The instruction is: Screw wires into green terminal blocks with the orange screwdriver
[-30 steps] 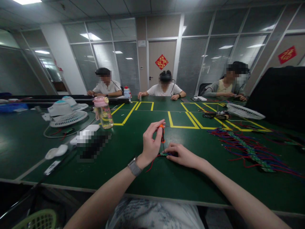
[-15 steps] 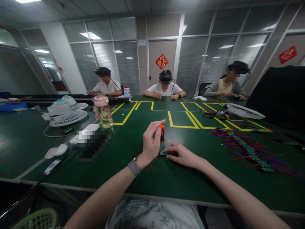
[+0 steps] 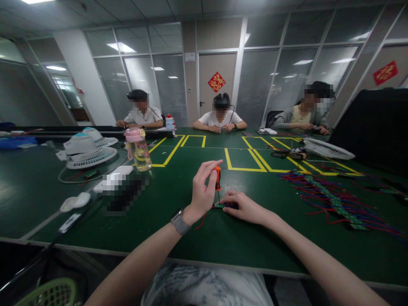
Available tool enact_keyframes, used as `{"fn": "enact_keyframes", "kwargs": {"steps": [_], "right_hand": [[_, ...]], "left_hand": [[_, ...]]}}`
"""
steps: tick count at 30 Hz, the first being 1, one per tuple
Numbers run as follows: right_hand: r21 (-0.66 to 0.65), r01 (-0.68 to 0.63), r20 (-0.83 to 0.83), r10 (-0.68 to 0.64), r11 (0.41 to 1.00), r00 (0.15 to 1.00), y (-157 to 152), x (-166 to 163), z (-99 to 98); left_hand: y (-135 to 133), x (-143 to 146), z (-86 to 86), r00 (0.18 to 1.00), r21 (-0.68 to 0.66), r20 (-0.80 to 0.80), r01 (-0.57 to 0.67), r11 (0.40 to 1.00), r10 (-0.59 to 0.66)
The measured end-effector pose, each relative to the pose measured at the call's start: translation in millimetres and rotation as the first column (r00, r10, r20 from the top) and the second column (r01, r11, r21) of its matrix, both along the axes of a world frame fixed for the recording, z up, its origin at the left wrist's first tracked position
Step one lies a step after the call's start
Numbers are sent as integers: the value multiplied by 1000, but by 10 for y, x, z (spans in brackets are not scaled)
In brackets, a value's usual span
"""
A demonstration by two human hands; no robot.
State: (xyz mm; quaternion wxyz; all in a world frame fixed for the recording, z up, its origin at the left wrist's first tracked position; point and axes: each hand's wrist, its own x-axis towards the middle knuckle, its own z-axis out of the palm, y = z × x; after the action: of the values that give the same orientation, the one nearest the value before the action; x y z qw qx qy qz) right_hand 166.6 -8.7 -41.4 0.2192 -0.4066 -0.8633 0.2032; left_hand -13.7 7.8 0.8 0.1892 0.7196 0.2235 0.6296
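My left hand (image 3: 204,185) is closed around the orange and black handle of a screwdriver (image 3: 218,178), which stands nearly upright. Its thin shaft reaches down to a small green circuit board (image 3: 218,206) on the table. Fingers of my right hand (image 3: 242,207) pinch the board's right end and hold it against the tabletop. A red wire trails from the board's left side, and some dark wires run under my right fingers. Whether the tip sits in a screw is too small to tell.
Many wired circuit boards (image 3: 334,202) lie in a row on the right. White fan parts (image 3: 91,156), a pink-lided bottle (image 3: 139,151) and a white case (image 3: 75,202) are at left. Yellow tape (image 3: 245,169) marks the green table (image 3: 178,163). Several people sit across, including one opposite (image 3: 219,117).
My left hand and the screwdriver have shifted very slightly to the right; my right hand stays on the board. The person opposite has brought their hands closer together.
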Motion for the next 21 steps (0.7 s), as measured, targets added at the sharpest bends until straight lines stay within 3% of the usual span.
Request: {"fn": "enact_keyframes", "kwargs": {"steps": [3, 10, 17, 21], "right_hand": [[-8, -2, -5, 2, 1000, 1000, 2, 4, -4], [3, 0, -3, 0, 1000, 1000, 6, 5, -11], [-2, 2, 12, -2, 1000, 1000, 7, 6, -3], [-5, 4, 14, -4, 1000, 1000, 13, 7, -10]], "left_hand": [[-1, 5, -2, 1000, -33, 16, 25, 999, -25], [-33, 3, 35, 990, 72, -27, -135, 988, 137], [-5, 4, -14, 998, -51, -2, 56, 997, -56], [-13, 12, 7, 1000, -34, -3, -11, 999, 11]]}}
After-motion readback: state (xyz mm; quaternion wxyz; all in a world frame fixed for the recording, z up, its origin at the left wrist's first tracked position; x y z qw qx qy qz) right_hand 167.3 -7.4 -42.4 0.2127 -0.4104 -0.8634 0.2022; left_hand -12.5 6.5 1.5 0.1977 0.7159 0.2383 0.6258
